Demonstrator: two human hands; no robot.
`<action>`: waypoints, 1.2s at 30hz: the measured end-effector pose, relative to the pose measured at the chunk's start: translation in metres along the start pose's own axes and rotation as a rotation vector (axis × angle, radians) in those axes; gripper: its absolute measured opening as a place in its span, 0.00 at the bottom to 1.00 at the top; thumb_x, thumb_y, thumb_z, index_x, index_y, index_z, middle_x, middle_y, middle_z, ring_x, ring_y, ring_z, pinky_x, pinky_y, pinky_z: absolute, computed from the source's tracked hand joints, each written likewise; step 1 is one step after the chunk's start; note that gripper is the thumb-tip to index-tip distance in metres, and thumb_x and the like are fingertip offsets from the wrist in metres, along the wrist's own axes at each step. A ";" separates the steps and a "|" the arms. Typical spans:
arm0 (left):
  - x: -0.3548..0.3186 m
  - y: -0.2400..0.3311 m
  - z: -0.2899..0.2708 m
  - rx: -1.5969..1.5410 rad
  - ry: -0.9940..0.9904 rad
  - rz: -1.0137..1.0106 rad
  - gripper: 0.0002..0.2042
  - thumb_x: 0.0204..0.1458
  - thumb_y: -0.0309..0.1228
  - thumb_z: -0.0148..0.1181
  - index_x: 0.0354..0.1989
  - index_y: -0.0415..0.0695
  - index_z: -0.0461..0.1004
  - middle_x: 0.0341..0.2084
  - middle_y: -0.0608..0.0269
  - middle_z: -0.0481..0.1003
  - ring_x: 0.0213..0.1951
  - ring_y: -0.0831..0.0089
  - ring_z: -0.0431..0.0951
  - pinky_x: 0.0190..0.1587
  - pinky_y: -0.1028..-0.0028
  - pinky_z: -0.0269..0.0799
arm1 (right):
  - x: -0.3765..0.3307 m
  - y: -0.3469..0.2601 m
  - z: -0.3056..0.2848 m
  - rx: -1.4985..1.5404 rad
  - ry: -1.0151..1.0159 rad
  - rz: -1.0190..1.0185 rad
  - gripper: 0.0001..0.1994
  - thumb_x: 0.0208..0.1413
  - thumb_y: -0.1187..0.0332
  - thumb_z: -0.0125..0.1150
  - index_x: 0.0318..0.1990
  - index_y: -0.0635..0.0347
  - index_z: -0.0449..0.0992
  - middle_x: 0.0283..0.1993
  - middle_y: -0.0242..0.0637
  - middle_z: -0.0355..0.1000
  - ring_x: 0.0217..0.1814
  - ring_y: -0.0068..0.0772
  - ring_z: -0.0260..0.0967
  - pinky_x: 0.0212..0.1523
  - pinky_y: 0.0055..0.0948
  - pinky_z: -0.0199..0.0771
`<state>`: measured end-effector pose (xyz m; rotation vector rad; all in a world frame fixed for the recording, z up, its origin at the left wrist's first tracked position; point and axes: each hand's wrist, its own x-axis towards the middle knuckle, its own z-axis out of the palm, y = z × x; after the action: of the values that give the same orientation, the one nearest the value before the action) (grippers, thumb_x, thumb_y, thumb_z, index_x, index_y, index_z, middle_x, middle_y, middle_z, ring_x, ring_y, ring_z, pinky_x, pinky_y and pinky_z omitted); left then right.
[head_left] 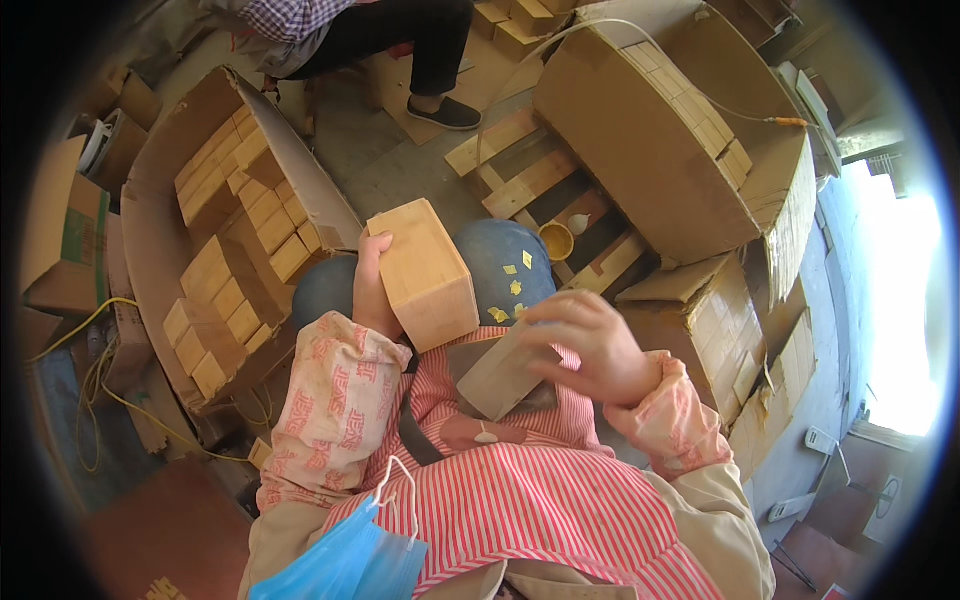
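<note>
My left hand (372, 280) grips a pale wooden box (425, 275) by its left side, thumb on the top face. The box is tilted over my lap between my knees. On my striped apron rests a grey-brown block (508, 375), with a darker flat piece (475, 355) partly under it. My right hand (590, 345) is just over the block's upper end, its fingers apart and somewhat blurred. Whether the fingertips touch the block is hard to make out. Small yellow patches (515, 288) dot the knee of my jeans.
A large open carton (160, 200) with stacked wooden boxes stands at left. Another filled carton (640, 130) sits on a slatted pallet (520, 190) at the far right, near a yellow cup (556, 241). A seated person's shoe (445, 112) is ahead; a blue mask (350, 555) hangs at my chest.
</note>
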<state>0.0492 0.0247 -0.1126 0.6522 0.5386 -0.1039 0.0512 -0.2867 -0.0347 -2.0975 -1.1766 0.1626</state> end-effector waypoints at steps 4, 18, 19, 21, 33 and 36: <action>0.012 -0.006 -0.009 -0.042 -0.068 0.069 0.24 0.63 0.44 0.51 0.63 0.43 0.67 0.50 0.52 0.77 0.48 0.57 0.83 0.52 0.58 0.82 | 0.036 -0.057 0.015 -0.299 -0.333 -0.184 0.28 0.47 0.63 0.75 0.59 0.47 0.78 0.60 0.37 0.74 0.63 0.45 0.72 0.64 0.56 0.72; 0.022 -0.012 -0.012 -0.029 -0.081 0.153 0.25 0.60 0.39 0.54 0.64 0.45 0.64 0.49 0.56 0.72 0.48 0.62 0.80 0.51 0.61 0.80 | 0.023 -0.071 0.031 -0.101 -0.267 0.016 0.17 0.59 0.60 0.70 0.53 0.56 0.81 0.51 0.38 0.76 0.53 0.47 0.75 0.52 0.42 0.75; 0.022 -0.013 -0.011 -0.017 -0.059 0.162 0.23 0.61 0.41 0.54 0.62 0.45 0.66 0.49 0.56 0.74 0.49 0.61 0.81 0.52 0.60 0.80 | 0.025 -0.067 0.033 -0.240 -0.255 0.048 0.18 0.58 0.59 0.71 0.53 0.55 0.81 0.51 0.37 0.76 0.54 0.46 0.74 0.54 0.42 0.74; 0.023 -0.015 -0.009 0.009 -0.041 0.205 0.22 0.62 0.45 0.53 0.59 0.45 0.70 0.49 0.55 0.78 0.49 0.59 0.82 0.54 0.60 0.79 | 0.030 -0.063 0.037 -0.515 -0.196 0.109 0.20 0.56 0.58 0.72 0.54 0.52 0.82 0.51 0.36 0.76 0.57 0.43 0.72 0.57 0.42 0.71; 0.035 -0.023 -0.017 0.033 -0.015 0.288 0.22 0.61 0.39 0.53 0.62 0.46 0.67 0.49 0.57 0.74 0.49 0.64 0.79 0.53 0.63 0.78 | 0.066 -0.078 -0.015 0.035 -0.410 0.407 0.16 0.53 0.70 0.66 0.48 0.61 0.72 0.38 0.49 0.76 0.44 0.52 0.78 0.44 0.48 0.75; 0.029 -0.021 -0.011 -0.017 -0.009 0.281 0.24 0.60 0.35 0.55 0.65 0.42 0.65 0.50 0.56 0.73 0.49 0.66 0.77 0.54 0.67 0.75 | 0.085 -0.058 -0.026 0.202 -0.208 0.307 0.17 0.56 0.75 0.56 0.53 0.65 0.64 0.37 0.55 0.77 0.42 0.57 0.79 0.41 0.47 0.75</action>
<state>0.0640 0.0170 -0.1462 0.7043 0.4338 0.1619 0.0713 -0.2143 0.0404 -2.1035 -0.9024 0.6293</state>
